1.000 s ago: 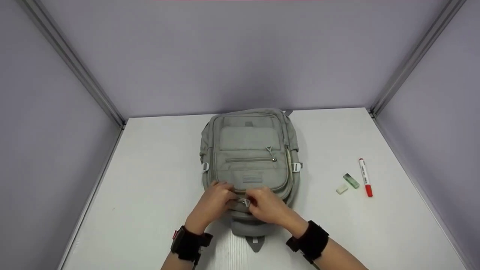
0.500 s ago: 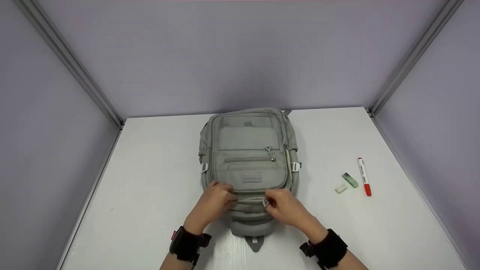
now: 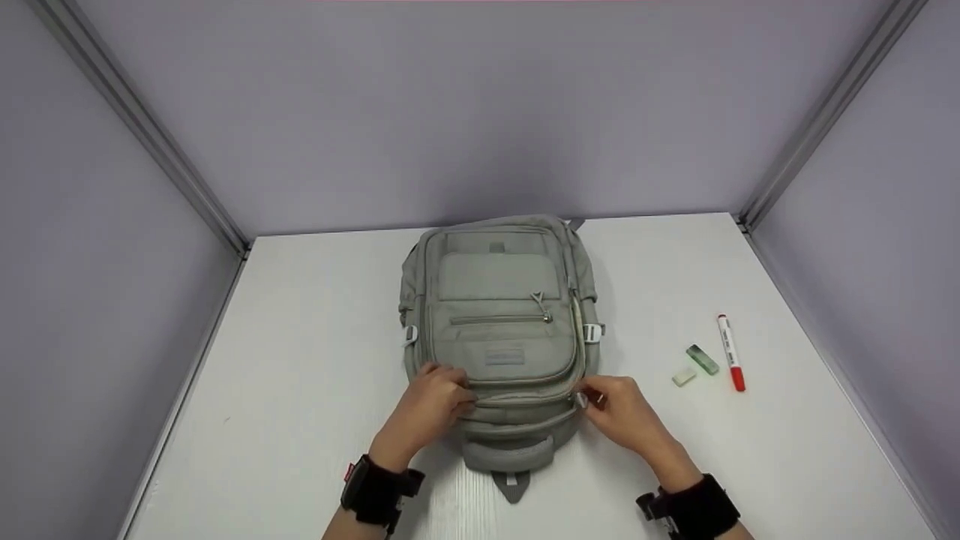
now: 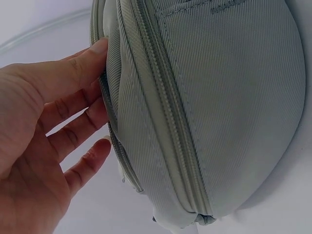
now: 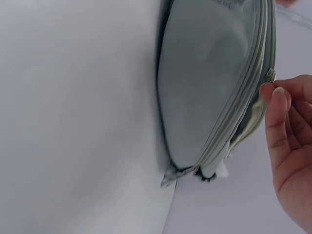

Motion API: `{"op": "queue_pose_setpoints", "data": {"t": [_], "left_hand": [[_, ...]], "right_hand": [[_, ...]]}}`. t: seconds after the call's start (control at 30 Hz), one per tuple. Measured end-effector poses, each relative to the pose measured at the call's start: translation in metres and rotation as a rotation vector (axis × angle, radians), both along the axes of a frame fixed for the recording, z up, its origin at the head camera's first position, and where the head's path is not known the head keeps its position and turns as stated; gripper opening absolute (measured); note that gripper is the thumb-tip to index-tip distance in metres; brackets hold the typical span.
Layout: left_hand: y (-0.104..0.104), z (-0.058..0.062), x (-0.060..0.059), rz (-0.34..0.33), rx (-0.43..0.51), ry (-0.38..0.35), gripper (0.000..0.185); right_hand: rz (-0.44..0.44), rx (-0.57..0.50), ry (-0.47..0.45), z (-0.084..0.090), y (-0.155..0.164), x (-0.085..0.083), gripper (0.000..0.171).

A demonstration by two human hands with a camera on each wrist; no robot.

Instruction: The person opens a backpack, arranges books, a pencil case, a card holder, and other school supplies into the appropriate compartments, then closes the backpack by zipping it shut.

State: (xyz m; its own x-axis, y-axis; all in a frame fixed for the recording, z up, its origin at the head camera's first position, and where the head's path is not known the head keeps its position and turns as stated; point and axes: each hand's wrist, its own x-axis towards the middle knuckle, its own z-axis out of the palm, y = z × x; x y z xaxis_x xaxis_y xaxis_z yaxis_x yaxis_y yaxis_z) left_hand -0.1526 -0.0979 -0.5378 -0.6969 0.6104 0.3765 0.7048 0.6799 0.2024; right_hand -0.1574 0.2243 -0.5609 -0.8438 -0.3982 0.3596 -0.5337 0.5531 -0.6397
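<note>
Backpack [image 3: 501, 330] lying flat at the middle of the white desk [image 3: 300, 390], front panel up and carry handle toward you. Your right hand [image 3: 626, 416] has run the zipper pull [image 3: 581, 400] from the center of the near edge, where it sat a second ago, round to the right-hand corner of the bag; the fingertips [image 5: 273, 97] are pinched on the pull at the zipper track. Your left hand [image 3: 431, 401] has kept its place on the near left edge, fingers [image 4: 83, 63] curled against the seam and bracing the fabric. Judging by that travel, the zip along the near edge looks about half worked, with the bag's right side to come. A red marker [image 3: 730, 352], a green eraser [image 3: 703, 360] and a white eraser [image 3: 683, 377] lie well apart to the right, untouched.
</note>
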Motion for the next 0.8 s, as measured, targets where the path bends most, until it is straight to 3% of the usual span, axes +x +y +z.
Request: {"op": "queue_pose_setpoints", "data": {"t": [0.43,0.8], "left_hand": [[0.002,-0.004,0.003,0.008,0.022,0.020,0.008],[0.000,-0.005,0.004,-0.001,-0.001,0.041,0.008]], "right_hand": [[-0.153,0.058,0.025,-0.002,0.021,-0.027,0.019],[-0.168,0.123,0.098,0.001,0.022,-0.057,0.015]]}}
